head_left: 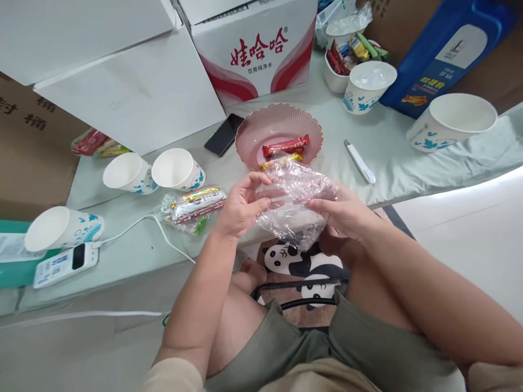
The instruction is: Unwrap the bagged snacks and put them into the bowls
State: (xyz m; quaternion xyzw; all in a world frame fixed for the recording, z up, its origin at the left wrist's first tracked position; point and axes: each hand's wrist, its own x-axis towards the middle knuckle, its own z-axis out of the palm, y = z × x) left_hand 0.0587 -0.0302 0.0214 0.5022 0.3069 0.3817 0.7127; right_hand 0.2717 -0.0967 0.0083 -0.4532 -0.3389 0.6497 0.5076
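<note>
A crinkled clear plastic bag (292,209) is spread between my two hands, just in front of the bowl. My left hand (245,204) grips its left side, the thumb pressed toward the fingers. On the opposite side my right hand (343,215) pinches the film under its thumb. Behind the bag stands a pink ribbed bowl (281,120) with a gold rim, and in it lie a red-wrapped snack bar (286,146) and a yellow-wrapped snack (281,161), partly covered by the bag. Left of my left hand rests a clear bag of wrapped snacks (196,207).
Paper cups (177,169) stand along the table's left. A phone (224,135), box cutter (359,162), and white power bank (67,264) with a cable lie on the cloth. Cartons (257,54) rise behind; a blue jug (445,54) and a snack tub (337,76) stand right.
</note>
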